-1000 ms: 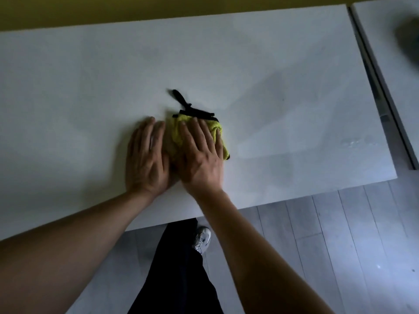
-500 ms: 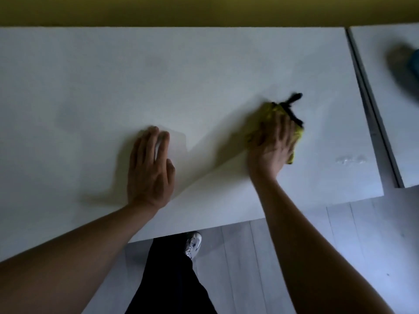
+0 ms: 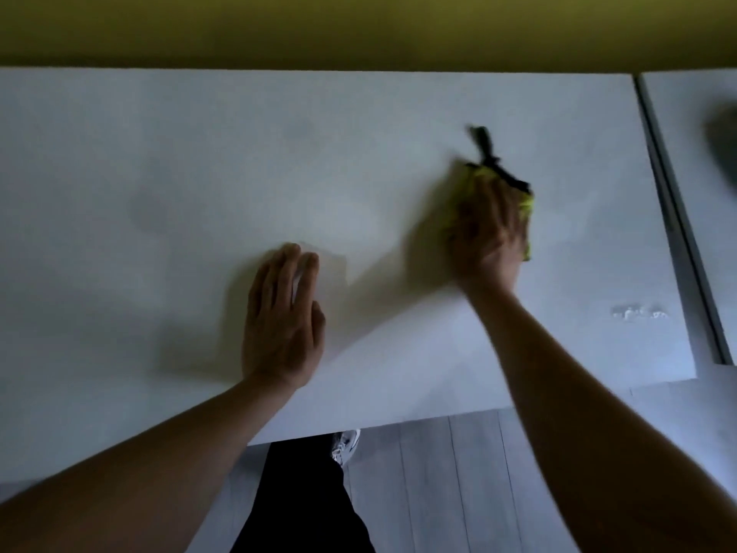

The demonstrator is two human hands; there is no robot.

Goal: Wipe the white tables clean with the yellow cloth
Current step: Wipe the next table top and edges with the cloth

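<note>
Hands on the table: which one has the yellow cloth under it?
The right hand presses the yellow cloth; the left hand lies flat on the bare white table.

A dim room: olive-yellow wall (image 3: 359,25) behind, grey plank floor (image 3: 458,484) below.

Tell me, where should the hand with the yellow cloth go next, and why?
Probably toward the near right corner: a patch of white smears sits there on the white table, beyond where the right hand presses the yellow cloth. The left hand rests flat, steadying.

left hand (image 3: 281,325) flat, right hand (image 3: 487,229) pressing
</note>
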